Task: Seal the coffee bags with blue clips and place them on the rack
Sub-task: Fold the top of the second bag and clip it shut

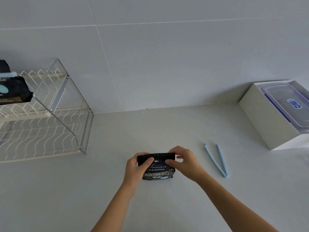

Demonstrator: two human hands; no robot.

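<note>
A black coffee bag (pixel 158 170) with white lettering stands on the grey counter at the centre. My left hand (pixel 136 166) pinches its top left corner, and my right hand (pixel 184 162) pinches its top right corner. A light blue clip (pixel 216 160) lies open in a V on the counter, just right of my right hand. The white wire rack (pixel 43 131) stands at the left against the wall. On its upper shelf lies another black coffee bag (pixel 12 91) with a blue clip (pixel 11 74) at its end.
A white box (pixel 260 118) holding a clear plastic container with a blue-trimmed lid (pixel 287 104) sits at the right by the wall. A tiled wall rises behind the counter.
</note>
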